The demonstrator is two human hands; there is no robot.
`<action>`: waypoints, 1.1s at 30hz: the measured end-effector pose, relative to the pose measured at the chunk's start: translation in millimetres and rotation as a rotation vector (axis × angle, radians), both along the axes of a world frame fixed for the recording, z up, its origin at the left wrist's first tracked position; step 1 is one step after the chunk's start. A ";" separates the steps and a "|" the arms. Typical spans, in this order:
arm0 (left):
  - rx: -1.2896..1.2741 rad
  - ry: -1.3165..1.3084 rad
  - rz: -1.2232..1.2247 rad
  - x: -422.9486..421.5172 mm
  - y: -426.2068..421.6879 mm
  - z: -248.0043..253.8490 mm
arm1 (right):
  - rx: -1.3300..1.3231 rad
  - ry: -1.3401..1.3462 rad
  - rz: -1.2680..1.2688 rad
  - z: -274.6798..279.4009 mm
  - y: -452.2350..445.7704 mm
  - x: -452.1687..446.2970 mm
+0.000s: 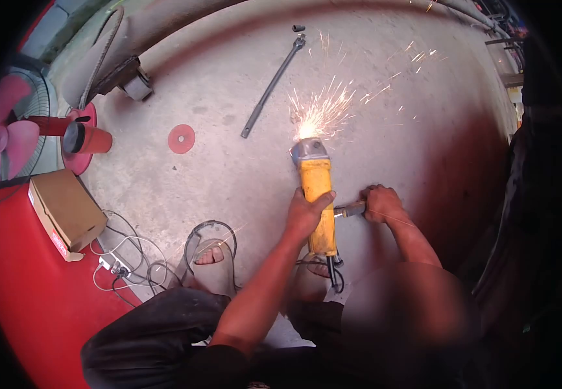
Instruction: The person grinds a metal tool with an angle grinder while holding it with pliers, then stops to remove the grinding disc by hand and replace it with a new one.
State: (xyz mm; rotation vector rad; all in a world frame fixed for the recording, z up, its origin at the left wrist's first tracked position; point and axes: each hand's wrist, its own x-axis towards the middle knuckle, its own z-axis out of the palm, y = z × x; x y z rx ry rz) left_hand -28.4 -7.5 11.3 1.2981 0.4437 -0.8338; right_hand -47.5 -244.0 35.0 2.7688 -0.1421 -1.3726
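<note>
Throwing sparks from a yellow angle grinder

The yellow angle grinder (316, 175) sits in the left hand (305, 212), fingers wrapped around its body, above the concrete floor (229, 175). Bright sparks (320, 110) fan out from the grinder's head, away from the person. Right of the grinder, the right hand (384, 204) has its fingers bent at the outer end of a short dark piece (353, 209); whether they grip it, I cannot tell. The piece's inner end reaches the grinder's side in this view. Beyond the grinder's head, slightly left, lies a long metal bar (271, 89), with a small dark cylinder (299, 28) near its far end. Left of the grinder are a red disc (181, 139) and, farther out, a cardboard box (70, 209).
</note>
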 end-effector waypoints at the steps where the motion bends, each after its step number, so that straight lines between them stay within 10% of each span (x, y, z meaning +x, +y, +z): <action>1: -0.001 0.006 -0.006 -2.3 -0.9 -1.2 | -0.001 0.006 -0.006 -2.7 -2.2 -4.7; 33: -0.039 0.008 0.002 8.9 12.3 -2.9 | -0.029 0.050 0.030 2.0 1.7 4.4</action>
